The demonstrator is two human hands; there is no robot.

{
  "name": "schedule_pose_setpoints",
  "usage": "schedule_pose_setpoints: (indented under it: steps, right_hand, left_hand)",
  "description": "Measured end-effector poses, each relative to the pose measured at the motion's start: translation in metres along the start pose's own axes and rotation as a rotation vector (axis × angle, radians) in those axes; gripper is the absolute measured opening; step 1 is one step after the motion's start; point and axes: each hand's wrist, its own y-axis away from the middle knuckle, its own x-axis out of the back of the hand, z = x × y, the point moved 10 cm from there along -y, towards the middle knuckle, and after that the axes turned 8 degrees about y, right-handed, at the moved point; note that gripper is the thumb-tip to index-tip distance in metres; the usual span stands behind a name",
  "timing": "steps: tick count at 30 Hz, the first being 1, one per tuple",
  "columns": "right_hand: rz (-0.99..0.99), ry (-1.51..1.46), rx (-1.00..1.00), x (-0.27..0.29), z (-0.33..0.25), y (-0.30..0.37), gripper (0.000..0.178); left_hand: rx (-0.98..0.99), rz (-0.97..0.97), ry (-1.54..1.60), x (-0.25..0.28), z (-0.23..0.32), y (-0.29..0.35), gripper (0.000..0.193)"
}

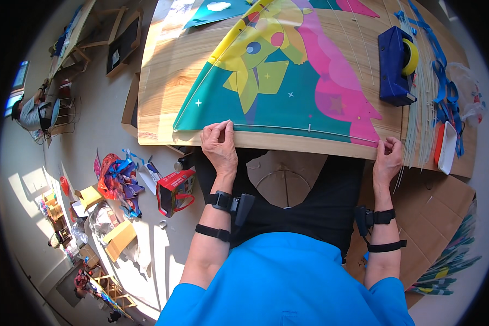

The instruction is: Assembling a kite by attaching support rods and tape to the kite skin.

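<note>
A printed kite point(201, 108) lies spread on the wooden table, green and pink with a yellow cartoon figure. Along its lower edge runs a thin pale rod point(288, 128), with another along the left slanting edge. My left hand point(219, 145) is closed, thumb and fingertips pinched together at the lower edge, near the left corner. At the lower right corner my right hand point(388, 155) pinches the pink tip; whether it holds the fabric, the rod end or both is hidden by the fingers.
On the table's right stand a blue tape dispenser point(394, 70) with yellow tape, a bundle of thin pale sticks point(422, 108), blue ribbon point(439, 60) and a white tray point(446, 148). A red bag point(174, 193) and open cartons point(119, 239) lie on the floor at left. Other people sit farther left.
</note>
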Motion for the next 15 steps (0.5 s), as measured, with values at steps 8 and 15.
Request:
schedule_pose_setpoints:
  steps: [8, 15]
  right_hand:
    - [0.003, 0.028, -0.016, 0.001, 0.0015, 0.0014, 0.02]
    - [0.01, 0.024, -0.022, -0.0022, -0.0041, 0.0014, 0.018]
  left_hand:
    - [-0.032, 0.01, -0.028, 0.0005, -0.001, 0.0002, 0.009]
    - [-0.037, -0.005, 0.001, -0.0005, -0.0055, 0.0008, 0.012]
